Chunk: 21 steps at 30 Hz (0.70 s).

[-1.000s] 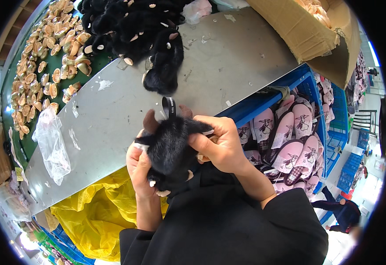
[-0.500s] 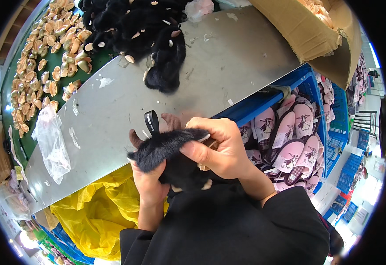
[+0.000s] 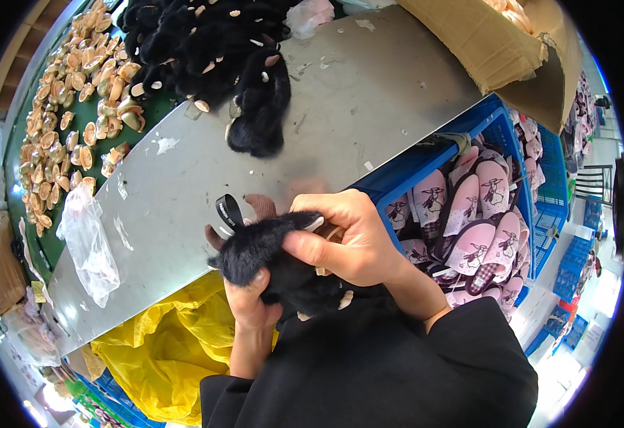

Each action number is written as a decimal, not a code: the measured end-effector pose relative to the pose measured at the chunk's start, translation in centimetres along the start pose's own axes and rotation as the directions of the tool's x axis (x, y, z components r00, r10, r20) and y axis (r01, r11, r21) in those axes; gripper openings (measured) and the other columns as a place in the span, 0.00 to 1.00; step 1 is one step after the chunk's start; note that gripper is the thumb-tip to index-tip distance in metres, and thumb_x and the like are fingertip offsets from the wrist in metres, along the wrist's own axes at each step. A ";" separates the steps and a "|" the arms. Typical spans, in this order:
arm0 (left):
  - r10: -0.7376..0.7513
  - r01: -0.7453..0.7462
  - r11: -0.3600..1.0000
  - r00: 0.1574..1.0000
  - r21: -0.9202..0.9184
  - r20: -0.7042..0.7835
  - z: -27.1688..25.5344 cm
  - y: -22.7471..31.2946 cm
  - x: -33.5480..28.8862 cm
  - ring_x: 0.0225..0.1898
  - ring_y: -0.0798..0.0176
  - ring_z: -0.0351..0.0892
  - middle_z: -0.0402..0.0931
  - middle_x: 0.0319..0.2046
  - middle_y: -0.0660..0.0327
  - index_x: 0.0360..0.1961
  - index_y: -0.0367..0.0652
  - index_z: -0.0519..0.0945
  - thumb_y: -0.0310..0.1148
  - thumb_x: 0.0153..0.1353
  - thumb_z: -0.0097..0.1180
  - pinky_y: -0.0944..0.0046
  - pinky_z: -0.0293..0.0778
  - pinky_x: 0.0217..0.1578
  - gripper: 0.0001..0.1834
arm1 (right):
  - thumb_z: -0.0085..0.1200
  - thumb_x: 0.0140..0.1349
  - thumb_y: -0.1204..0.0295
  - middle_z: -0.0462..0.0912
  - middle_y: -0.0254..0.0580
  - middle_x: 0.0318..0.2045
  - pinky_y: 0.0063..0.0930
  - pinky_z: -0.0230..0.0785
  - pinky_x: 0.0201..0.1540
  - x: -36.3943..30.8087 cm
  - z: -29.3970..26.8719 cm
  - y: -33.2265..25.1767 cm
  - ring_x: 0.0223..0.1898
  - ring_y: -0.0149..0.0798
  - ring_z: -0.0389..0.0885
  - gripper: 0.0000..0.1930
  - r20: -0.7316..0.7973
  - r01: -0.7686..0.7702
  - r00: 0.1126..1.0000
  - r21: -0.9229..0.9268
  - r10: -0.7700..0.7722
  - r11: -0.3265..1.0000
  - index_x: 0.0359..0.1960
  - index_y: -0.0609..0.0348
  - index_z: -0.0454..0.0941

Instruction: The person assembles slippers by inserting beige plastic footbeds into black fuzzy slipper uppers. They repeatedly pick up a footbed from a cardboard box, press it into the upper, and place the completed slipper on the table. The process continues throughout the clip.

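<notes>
Both hands clamp one black plush piece (image 3: 276, 260) above the grey table's (image 3: 340, 114) near edge, left hand (image 3: 251, 303) cupping underneath for support while right hand (image 3: 351, 239) pinches its top, apparently steadying it for inspection.

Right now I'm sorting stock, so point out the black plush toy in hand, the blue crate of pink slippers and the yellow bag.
black plush toy (image 3: 269, 246): head view, furry body.
blue crate (image 3: 426, 160): head view, near rim.
yellow bag (image 3: 169, 346): head view, crumpled middle.
</notes>
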<state>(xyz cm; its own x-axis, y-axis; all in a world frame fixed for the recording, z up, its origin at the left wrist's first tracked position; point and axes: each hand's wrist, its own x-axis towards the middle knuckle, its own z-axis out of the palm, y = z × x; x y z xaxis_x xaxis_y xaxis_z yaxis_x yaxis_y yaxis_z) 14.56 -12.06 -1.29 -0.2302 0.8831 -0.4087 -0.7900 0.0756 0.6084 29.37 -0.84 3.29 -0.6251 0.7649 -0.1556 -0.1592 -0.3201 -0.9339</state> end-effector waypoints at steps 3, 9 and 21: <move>0.002 0.010 0.996 0.991 -0.090 0.134 1.1 -0.1 0.4 0.61 0.56 0.75 0.75 0.58 0.55 0.71 0.42 0.57 0.36 0.50 0.73 0.58 0.64 0.67 0.50 | 0.60 0.68 0.73 0.75 0.26 0.19 0.14 0.59 0.22 0.0 0.0 0.1 0.20 0.15 0.70 0.08 0.052 -0.004 0.999 0.029 0.002 1.000 0.33 0.63 0.77; 0.001 0.005 0.993 0.998 -0.119 0.057 -1.0 -0.7 -0.3 0.61 0.52 0.75 0.72 0.60 0.55 0.74 0.49 0.54 0.34 0.48 0.69 0.57 0.70 0.64 0.52 | 0.60 0.67 0.72 0.79 0.38 0.23 0.19 0.68 0.27 0.2 0.0 0.7 0.26 0.19 0.72 0.09 0.091 0.047 0.995 -0.027 -0.045 0.999 0.38 0.67 0.78; 0.069 -0.027 0.980 0.976 -0.199 0.206 -3.4 -2.2 -0.5 0.50 0.50 0.83 0.81 0.48 0.52 0.62 0.33 0.73 0.27 0.39 0.66 0.57 0.74 0.62 0.42 | 0.61 0.62 0.77 0.78 0.41 0.26 0.23 0.70 0.28 0.3 0.3 1.3 0.24 0.31 0.78 0.06 0.106 0.340 0.940 -0.195 -0.325 0.920 0.37 0.68 0.79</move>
<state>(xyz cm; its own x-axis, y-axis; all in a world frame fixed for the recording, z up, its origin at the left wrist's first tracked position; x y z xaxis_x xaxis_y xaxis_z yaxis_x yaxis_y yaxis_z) 14.43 -14.25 -4.72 -0.1617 0.9627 -0.2169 -0.8809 -0.0417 0.4714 28.80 -1.19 2.15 -0.6165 0.7638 0.1910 -0.2097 0.0745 -0.9749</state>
